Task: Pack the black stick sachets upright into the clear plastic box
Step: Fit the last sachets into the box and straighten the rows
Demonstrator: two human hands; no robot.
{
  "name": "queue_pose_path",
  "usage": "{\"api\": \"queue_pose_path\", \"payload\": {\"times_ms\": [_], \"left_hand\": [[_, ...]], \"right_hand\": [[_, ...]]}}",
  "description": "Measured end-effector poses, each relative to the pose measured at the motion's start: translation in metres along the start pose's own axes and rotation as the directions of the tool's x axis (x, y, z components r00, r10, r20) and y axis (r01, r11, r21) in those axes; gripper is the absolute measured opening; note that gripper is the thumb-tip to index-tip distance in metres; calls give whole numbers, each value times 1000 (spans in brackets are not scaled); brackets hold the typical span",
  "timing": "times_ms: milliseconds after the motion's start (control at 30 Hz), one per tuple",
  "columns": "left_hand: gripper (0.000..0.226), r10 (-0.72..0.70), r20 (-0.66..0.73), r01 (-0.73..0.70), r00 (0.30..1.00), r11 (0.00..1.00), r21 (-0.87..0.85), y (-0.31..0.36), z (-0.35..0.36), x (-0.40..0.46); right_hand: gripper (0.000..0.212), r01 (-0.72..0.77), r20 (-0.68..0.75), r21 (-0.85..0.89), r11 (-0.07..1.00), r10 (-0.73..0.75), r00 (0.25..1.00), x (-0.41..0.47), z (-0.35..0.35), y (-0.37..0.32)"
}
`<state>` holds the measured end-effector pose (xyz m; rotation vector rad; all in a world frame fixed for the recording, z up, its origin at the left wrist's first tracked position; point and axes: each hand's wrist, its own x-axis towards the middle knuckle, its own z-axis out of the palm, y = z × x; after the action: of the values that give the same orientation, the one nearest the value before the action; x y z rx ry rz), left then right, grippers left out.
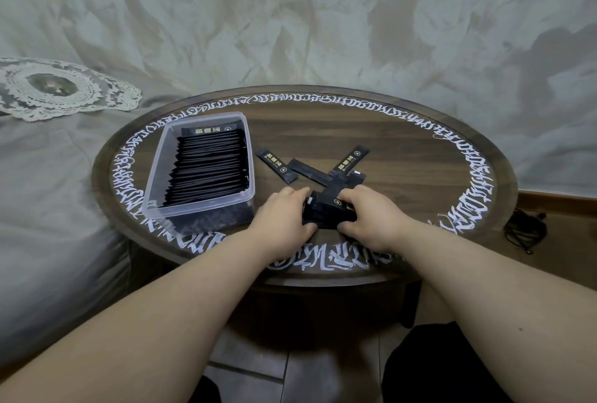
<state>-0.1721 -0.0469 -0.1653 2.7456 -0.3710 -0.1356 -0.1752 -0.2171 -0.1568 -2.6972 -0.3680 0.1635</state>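
A clear plastic box [154,173] stands on the left half of the table, packed with several black stick sachets [208,169] standing on edge in a row. Near the table's front middle, a bundle of black sachets [326,210] lies flat between my hands. My left hand [284,221] grips its left end and my right hand [371,218] grips its right end. Three loose sachets lie just behind the bundle: one [277,165] beside the box, one [311,171] in the middle, one [349,161] angled to the right.
The round dark wooden table [403,150] has white script around its rim. A grey bedspread with a lace doily [58,89] lies to the left. A black cable [526,229] sits on the floor at the right. My knees show under the table's near edge.
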Motion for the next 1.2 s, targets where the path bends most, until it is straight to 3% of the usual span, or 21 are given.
{"api": "queue_pose_path", "payload": {"times_ms": [200,467,600,700,867,1033,1200], "left_hand": [[55,41,-92,-44,995,998,-33,-12,-8,-13],[67,71,-61,-74,996,996,-56,-20,-7,-25],[71,71,27,-66,997,985,-158,-16,-10,-29],[71,82,51,-69,995,974,-217,-13,-11,-30],[73,134,29,-130,991,987,-94,-15,-6,-26],[60,103,-17,-104,995,994,-40,-19,-1,-24],[67,115,-13,-115,993,991,-73,-19,-2,-22]], "right_hand": [[30,103,-50,-88,991,-108,993,-2,4,-5],[61,39,80,-29,999,-36,996,-10,-1,2],[46,15,101,-87,996,-6,995,-12,-4,5],[31,15,34,-62,998,-13,999,-12,-4,1],[40,34,-28,-60,998,-36,999,-5,3,-7],[53,-129,77,-66,989,134,988,-10,-11,10],[27,-175,8,-40,984,176,984,-15,-15,17]]}}
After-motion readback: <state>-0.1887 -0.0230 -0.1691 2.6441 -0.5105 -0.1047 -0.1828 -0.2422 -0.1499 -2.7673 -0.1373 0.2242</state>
